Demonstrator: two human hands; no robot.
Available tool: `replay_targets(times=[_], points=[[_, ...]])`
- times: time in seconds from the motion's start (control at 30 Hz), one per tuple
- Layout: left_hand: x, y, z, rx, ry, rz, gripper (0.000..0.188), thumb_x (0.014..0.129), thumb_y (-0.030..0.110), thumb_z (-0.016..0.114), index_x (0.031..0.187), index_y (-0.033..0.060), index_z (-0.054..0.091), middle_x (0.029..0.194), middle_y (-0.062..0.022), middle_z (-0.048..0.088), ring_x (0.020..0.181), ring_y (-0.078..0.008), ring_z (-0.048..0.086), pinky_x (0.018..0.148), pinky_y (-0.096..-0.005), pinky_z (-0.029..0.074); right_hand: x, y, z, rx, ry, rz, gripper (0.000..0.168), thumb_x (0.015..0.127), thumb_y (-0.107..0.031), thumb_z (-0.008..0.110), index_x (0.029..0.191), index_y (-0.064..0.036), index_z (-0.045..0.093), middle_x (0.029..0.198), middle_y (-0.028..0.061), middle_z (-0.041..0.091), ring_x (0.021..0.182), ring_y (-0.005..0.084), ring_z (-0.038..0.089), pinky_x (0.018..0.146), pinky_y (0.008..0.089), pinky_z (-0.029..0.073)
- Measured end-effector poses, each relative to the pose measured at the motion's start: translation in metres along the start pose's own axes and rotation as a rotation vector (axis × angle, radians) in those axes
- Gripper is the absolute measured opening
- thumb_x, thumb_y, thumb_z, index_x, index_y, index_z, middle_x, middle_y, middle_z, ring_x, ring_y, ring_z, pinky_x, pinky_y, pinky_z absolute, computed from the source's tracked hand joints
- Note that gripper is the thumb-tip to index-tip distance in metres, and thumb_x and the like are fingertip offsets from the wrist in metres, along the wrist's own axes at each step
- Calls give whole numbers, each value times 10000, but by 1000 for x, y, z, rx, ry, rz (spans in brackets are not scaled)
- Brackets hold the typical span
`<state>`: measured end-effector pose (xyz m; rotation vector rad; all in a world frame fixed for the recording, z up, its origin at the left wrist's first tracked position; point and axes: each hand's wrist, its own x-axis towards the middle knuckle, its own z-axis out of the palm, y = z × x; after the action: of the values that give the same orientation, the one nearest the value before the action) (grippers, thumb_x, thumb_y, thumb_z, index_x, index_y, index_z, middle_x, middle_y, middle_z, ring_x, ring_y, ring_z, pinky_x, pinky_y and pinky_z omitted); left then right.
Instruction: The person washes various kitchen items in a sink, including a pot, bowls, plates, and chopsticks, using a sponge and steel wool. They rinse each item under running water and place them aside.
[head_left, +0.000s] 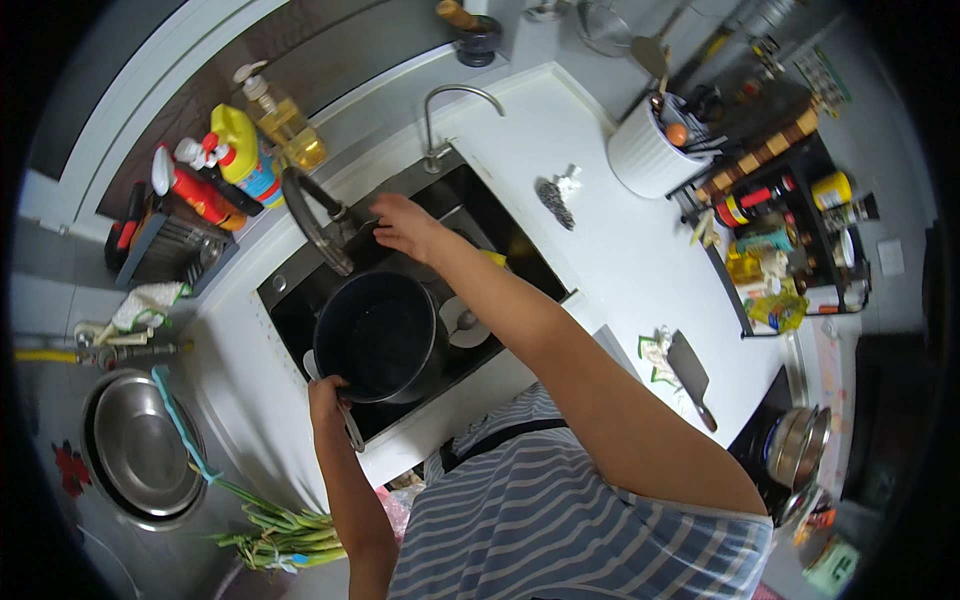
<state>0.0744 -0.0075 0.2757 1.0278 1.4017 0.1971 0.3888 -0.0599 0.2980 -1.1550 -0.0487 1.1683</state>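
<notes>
A deep dark pot (375, 337) is in the black double sink (551, 274), under the bent kitchen faucet (319, 225). My left hand (328, 399) grips the pot's near left edge. A pale, handle-like piece (352, 431) passes beneath that hand; I cannot tell whether it belongs to the pot. My right hand (409, 227) reaches across the sink beside the faucet's base, fingers apart and holding nothing. To the pot's right lies a white bowl (469, 334) with a spoon (466, 321) in it. Part of a yellow item (493, 258) shows behind my right forearm.
A slim metal tap (435, 127) rises behind the sink. Bottles (244, 157) line the back ledge. On the right counter are a scouring pad (555, 204), a cleaver (688, 367) and a white utensil holder (649, 154). Spring onions (289, 534) and metal basins (142, 446) lie left.
</notes>
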Motion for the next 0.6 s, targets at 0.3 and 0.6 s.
replay_targets(times=[0.3, 0.6], points=[[22, -19, 51, -472, -618, -258, 95, 792, 59, 445, 704, 33, 471, 566, -55, 423, 340, -130, 341, 297, -215, 278, -207, 41, -122, -103, 486, -241, 244, 935, -172, 510, 1157, -90, 568, 1082, 23, 574, 959, 137, 601, 823, 272, 493], [35, -53, 131, -1071, -1178, -946, 242, 901, 240, 502, 837, 7, 487, 665, -46, 496, 386, -116, 409, 308, -200, 381, -391, 163, -304, -1054, 1499, -235, 329, 730, -77, 682, 1050, -62, 606, 1051, 179, 589, 907, 345, 610, 802, 435, 498]])
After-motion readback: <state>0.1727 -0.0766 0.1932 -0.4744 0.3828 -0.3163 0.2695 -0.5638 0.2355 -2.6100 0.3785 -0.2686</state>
